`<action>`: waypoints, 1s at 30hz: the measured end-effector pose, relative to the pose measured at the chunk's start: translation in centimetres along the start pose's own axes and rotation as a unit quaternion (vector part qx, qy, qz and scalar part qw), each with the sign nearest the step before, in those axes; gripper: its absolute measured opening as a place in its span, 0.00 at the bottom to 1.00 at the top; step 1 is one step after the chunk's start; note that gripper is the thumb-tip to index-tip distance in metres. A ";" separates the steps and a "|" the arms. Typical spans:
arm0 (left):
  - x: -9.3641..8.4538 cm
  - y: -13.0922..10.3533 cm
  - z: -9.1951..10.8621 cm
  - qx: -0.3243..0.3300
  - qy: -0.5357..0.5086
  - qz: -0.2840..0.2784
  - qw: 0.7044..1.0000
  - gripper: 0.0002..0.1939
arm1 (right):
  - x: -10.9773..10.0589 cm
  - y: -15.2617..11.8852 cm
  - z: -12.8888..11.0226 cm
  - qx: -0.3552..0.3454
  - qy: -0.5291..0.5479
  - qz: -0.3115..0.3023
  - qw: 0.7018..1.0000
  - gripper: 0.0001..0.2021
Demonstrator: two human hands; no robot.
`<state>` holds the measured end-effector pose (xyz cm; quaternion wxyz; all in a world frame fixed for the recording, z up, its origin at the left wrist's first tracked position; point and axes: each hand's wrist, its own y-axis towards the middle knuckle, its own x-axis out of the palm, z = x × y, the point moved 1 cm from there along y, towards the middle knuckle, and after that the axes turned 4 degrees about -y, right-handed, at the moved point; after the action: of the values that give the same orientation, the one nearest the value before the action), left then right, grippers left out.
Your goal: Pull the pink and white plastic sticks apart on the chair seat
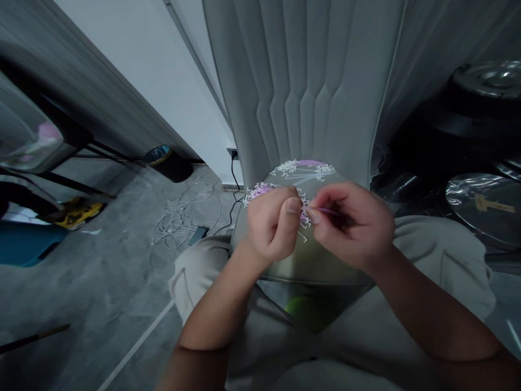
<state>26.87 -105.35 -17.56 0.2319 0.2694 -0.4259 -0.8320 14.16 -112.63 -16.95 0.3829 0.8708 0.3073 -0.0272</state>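
My left hand (272, 222) is closed, thumb pressed against the curled index finger, above a grey chair seat (342, 255). My right hand (352, 222) pinches a thin purple strand (325, 210) between thumb and fingertips. The strand's other end reaches my left thumb, and the fingertips of both hands nearly meet. Around and behind my left fist lie thin purple strands with small white hooked ends (260, 190); the fist hides part of them. Farther back on the seat are more white-tipped pieces (287, 167), some pale, some purple.
The tall chair back (301, 81) rises ahead. On the floor to the left are a coiled white cable (175, 225), a dark bin (169, 163) and a blue case (32, 241). Black items with clear round lids (488, 206) stand at the right. Something green (303, 307) shows under the seat.
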 end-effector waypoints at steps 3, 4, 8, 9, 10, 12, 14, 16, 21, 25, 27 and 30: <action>-0.4 0.1 -0.1 -0.012 -0.022 -0.004 1.000 0.18 | -0.2 0.1 -0.1 0.020 0.032 -0.017 0.999 0.06; -0.4 0.1 -0.2 -0.019 -0.031 -0.005 0.999 0.18 | -0.2 0.2 -0.1 0.025 0.034 -0.026 0.999 0.05; -0.2 0.0 -0.2 -0.036 -0.061 -0.013 0.997 0.19 | -0.2 0.3 -0.3 0.021 0.016 -0.054 0.998 0.05; 0.0 0.0 -0.2 -0.035 -0.063 -0.010 0.997 0.19 | -0.2 0.3 -0.3 0.016 0.012 -0.058 0.998 0.05; 0.1 0.0 -0.1 -0.038 -0.064 -0.007 0.997 0.19 | -0.2 0.3 -0.4 0.013 0.010 -0.059 0.998 0.05; 0.2 -0.1 0.0 -0.050 -0.070 -0.003 0.996 0.19 | -0.2 0.3 -0.4 0.011 0.011 -0.056 0.998 0.06; 0.3 -0.2 0.1 -0.060 -0.083 -0.002 0.995 0.18 | -0.2 0.3 -0.5 0.010 0.014 -0.051 0.999 0.07; 0.3 -0.2 0.0 -0.060 -0.096 0.002 0.994 0.19 | -0.1 0.3 -0.5 0.011 0.015 -0.049 0.999 0.08; 0.0 -0.2 -0.5 -0.058 -0.093 -0.005 0.994 0.20 | 0.1 0.3 -0.3 0.016 0.021 -0.042 0.999 0.08; 0.2 -0.4 -0.7 -0.052 -0.102 0.015 0.993 0.19 | 0.3 0.2 -0.2 0.024 0.040 -0.048 0.998 0.07; 0.4 -0.5 -0.7 -0.054 -0.100 0.027 0.993 0.18 | 0.5 0.2 -0.2 0.034 0.043 -0.038 0.998 0.07; 0.9 -0.8 -0.7 -0.062 -0.081 0.046 0.994 0.18 | 0.9 0.0 -0.2 0.062 0.044 -0.019 0.997 0.06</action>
<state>26.52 -105.88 -18.81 0.2509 0.1661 -0.4034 -0.8641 14.86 -112.05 -17.07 0.3134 0.8872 0.3384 -0.0149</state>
